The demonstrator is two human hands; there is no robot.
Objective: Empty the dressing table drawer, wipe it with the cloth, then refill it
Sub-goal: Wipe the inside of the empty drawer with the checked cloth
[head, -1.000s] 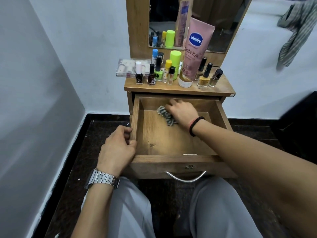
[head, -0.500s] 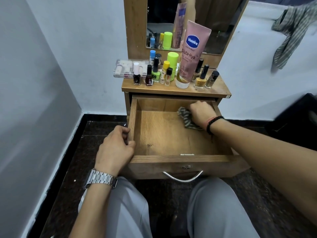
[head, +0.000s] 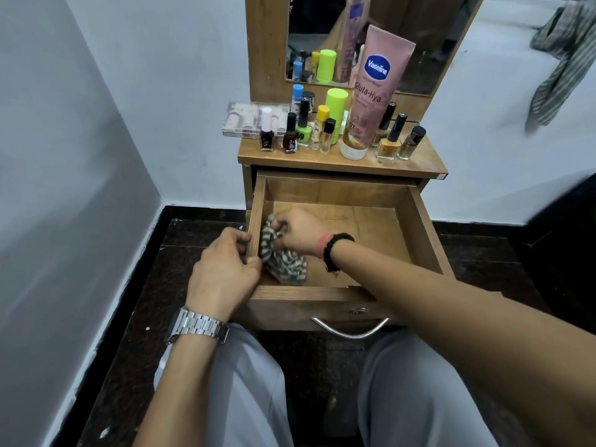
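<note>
Down in the head view, the drawer [head: 380,233] stands pulled out of the desk [head: 342,162], and only the cloth [head: 282,259] lies in it. The right hand [head: 298,232] reaches across into the drawer's near-left corner; its fingers [head: 279,225] are curled and pinch the striped cloth, which bunches up against the left wall and trails onto the drawer floor just below the fingers. A dark bead bracelet [head: 337,251] sits on that wrist. The left hand [head: 225,272] grips the drawer's left wall from outside, thumb and fingers [head: 240,241] curled over the top edge, just beside the cloth on the other side of the wall. A metal watch [head: 196,327] is on the left wrist.

Beyond both sets of fingers, on the desk top, stand the emptied things: a tall pink lotion tube [head: 374,91], a row of nail polish bottles [head: 290,133], a lime-green stick [head: 335,108], a yellow polish bottle [head: 388,140] and a clear makeup case [head: 248,122] at the far left, overhanging the edge. A mirror [head: 380,37] rises behind them. Nearer than the fingers, the drawer front carries a curved metal handle [head: 350,330], above the person's grey-trousered knees. Far to the right of the fingers, a striped garment [head: 561,66] hangs on the white wall.
</note>
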